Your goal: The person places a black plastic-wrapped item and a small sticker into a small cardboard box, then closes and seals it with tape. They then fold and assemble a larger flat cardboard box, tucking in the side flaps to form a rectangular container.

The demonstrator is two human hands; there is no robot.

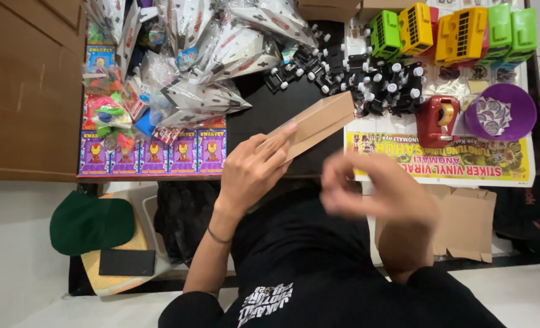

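Toys crowd the black table point(270, 115) below us, and at its near edge we hold a flat brown box point(313, 123). Our left hand point(251, 170) has it. The thumb and fingers point(280, 136) are clamped on the box's near end, and the rest of the box sticks out past the fingertips, up and to the right, tilted in the air above the table.

To do this well, we think we should keep the grip near the end firm, so the thin card does not bend or slip.

Our right hand point(376, 191) hangs just right of the box, not touching it. It is blurry. The fingers look loosely curled with nothing in them, but we cannot tell for sure. Our left wrist is bent up, with the arm coming from low down by our black shirt point(306, 267).

Past the fingertips sit small black toys point(367, 79) with white knobs. Farther right are a red tape holder point(438, 120) and a purple bowl point(522, 100). Bright toy buses point(452, 30) stand beyond those. Left of our fingers lie clear bags point(203, 54).
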